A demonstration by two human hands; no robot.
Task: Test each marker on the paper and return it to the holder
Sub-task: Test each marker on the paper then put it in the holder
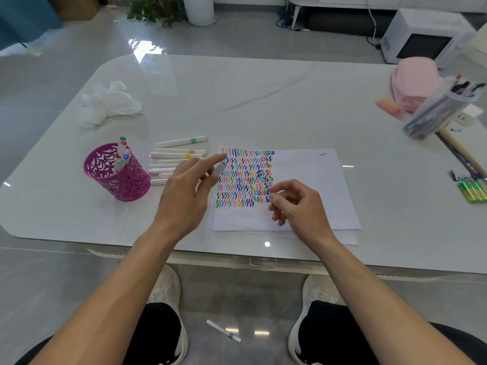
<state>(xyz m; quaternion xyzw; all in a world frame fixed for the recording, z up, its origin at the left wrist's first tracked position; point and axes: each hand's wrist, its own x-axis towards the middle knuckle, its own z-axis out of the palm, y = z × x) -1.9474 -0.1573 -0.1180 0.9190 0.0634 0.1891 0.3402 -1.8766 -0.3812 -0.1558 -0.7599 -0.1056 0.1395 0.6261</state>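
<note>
The head view showed the left hand (188,191) raised over the table (237,101), its fingers spread loose, with a small pale cap (220,167) that seemed pinched between two fingertips; the blur made this not sure. The right hand (296,204) rested on the paper (311,185), the fingers curled together near the last coloured marks. Whether they pinched a marker there I could not tell, because no barrel was visible.

The step in hand looked like the change from one marker to the next. To do it well, I think the cap should be pressed on straight until it sits firm, then the marker dropped tip-up into the purple holder (116,177), and the next one taken from the nearest end of the row.

The untested markers (179,155) lay in a row just left of the paper, white barrels with a coloured band. Some tested ones stood in the holder, near the row. The paper was covered with many rows of short zigzag strokes. One marker with a blue band (223,330) lay on the floor between the shoes.
</note>
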